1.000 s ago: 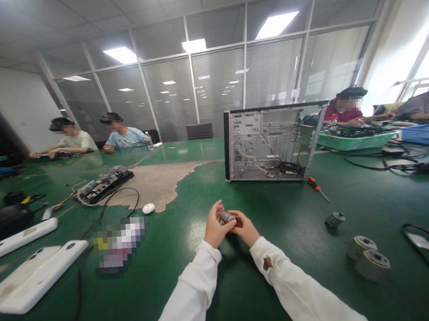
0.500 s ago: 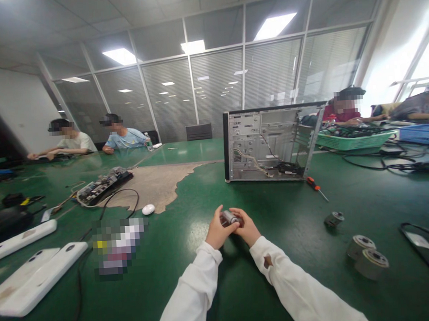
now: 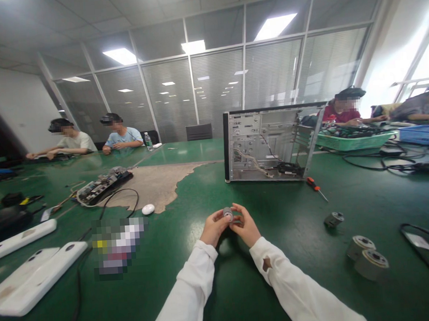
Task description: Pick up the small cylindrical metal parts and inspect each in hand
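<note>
Between my two hands, above the table, is a small grey cylindrical motor (image 3: 228,212), one round end turned toward me. My left hand (image 3: 211,230) grips it from the left, its thumb across the front. My right hand (image 3: 247,230) has its fingers curled against the motor's right side; its palm is partly hidden. Farther right, another small metal motor (image 3: 334,219) lies on its side on the green table (image 3: 276,215). Two larger motors, a rear one (image 3: 361,246) and a front one (image 3: 372,264), stand upright close together.
An open computer case (image 3: 264,143) stands ahead, with a screwdriver (image 3: 317,189) beside it. White casings (image 3: 43,277), a black cable (image 3: 79,294), a circuit board (image 3: 105,185) and a white mouse-like object (image 3: 148,209) lie left. A green basket (image 3: 357,142) stands far right. Other people sit across.
The motor has turned in my hands from lying sideways to showing its round end. My left hand has shifted slightly left, and my right fingers have lifted and opened a little.
</note>
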Demonstrator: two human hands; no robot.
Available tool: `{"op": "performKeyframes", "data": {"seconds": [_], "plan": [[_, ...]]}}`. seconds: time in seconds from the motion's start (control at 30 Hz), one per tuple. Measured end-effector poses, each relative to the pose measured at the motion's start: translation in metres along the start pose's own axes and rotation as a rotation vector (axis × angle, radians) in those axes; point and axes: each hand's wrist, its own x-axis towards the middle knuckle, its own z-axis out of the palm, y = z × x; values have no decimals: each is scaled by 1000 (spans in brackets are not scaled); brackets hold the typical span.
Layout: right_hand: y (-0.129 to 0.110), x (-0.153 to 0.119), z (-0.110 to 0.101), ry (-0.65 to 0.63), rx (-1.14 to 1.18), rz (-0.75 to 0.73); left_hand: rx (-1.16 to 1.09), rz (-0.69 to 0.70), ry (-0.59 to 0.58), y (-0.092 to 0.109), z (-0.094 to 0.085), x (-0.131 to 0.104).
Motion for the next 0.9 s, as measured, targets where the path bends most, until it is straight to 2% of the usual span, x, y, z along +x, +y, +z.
{"op": "performKeyframes", "data": {"seconds": [0.17, 0.33, 0.4, 0.47, 0.57, 0.63, 0.7, 0.8, 0.9], "plan": [[2, 2, -2, 45, 66, 57, -266, -99, -30, 8, -2, -1], [-2, 4, -3, 111, 113, 137, -401, -196, -21, 14, -5, -1], [-3, 4, -3, 138, 110, 168, -400, -184, -11, 14, -5, -1], [-5, 5, -3, 150, 109, 192, -353, -113, 15, 12, -5, 1], [-5, 5, -4, 152, 115, 212, -179, 77, 113, 5, -3, 4], [-3, 5, -5, 159, 120, 219, 31, 206, 202, 1, -2, 5], [-1, 6, -6, 169, 128, 226, 290, 335, 242, -1, -1, 4], [3, 8, -8, 183, 149, 242, 670, 542, 160, 3, 3, -4], [4, 9, -9, 202, 188, 257, 908, 692, 38, 10, 9, -13]]}}
